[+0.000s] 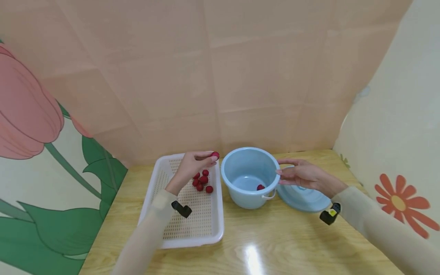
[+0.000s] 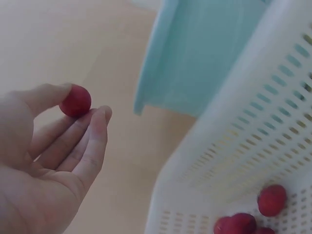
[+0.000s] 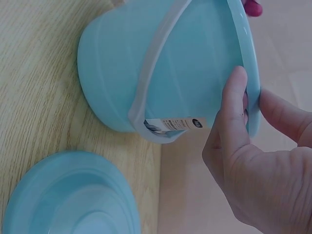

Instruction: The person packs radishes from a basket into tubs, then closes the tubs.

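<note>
My left hand (image 1: 191, 168) pinches a small round red fruit (image 2: 75, 101) between thumb and fingertips, above the right rim of a white perforated basket (image 1: 220, 217). Several more red fruits (image 1: 203, 180) lie in that basket. To its right stands a light blue bucket (image 1: 248, 198) with one red fruit (image 1: 260, 187) on its bottom. My right hand (image 1: 304, 175) grips the bucket's right rim, thumb on one side of the wall and fingers on the other, as the right wrist view (image 3: 273, 156) shows.
A light blue lid (image 1: 302, 200) lies on the wooden table (image 1: 285, 244) right of the bucket, partly under my right hand. The bucket's pale handle (image 1: 269, 196) hangs down its side. A peach-coloured covering (image 1: 240, 76) stands behind the table, with flower-painted walls left and right.
</note>
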The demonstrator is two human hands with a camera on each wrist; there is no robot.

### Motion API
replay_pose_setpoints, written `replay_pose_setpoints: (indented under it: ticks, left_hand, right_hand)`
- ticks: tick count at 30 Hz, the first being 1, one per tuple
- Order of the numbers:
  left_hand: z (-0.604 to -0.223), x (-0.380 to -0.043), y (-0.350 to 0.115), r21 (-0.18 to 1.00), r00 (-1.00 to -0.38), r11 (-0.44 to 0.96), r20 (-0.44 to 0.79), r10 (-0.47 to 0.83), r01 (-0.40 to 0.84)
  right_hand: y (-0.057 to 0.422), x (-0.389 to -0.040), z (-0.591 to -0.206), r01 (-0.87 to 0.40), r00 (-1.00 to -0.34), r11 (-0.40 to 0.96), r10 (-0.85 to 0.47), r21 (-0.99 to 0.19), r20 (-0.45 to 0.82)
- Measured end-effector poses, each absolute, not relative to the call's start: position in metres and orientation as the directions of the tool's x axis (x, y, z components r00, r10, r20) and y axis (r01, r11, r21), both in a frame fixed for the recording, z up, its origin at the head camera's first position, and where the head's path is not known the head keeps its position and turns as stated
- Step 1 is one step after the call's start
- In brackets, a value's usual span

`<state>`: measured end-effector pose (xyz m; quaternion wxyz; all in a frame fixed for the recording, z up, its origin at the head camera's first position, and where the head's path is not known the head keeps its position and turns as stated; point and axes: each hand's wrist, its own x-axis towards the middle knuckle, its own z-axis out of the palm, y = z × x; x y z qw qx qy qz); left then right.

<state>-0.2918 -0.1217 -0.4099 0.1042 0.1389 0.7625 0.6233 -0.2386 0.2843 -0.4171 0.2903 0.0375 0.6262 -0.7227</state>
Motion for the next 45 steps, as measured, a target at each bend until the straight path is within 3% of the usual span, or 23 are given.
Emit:
replay_pose_setpoints:
  ticks: [13,45]
  left_hand:
    - [-0.38,-0.305,-0.091,0.955,-0.921,0.283,-0.026,0.389,0.092]
    - [-0.383,-0.333,-0.026,0.981,-0.846,0.188,-0.142,0.513,-0.05]
  right_hand:
    - [0.289,-0.238,-0.415,0.459,-0.835,-0.055,-0.367,-0.887,-0.409]
    - [0.286,-0.241,-0.419,0.464,-0.832,-0.055,-0.371,-0.884,-0.413]
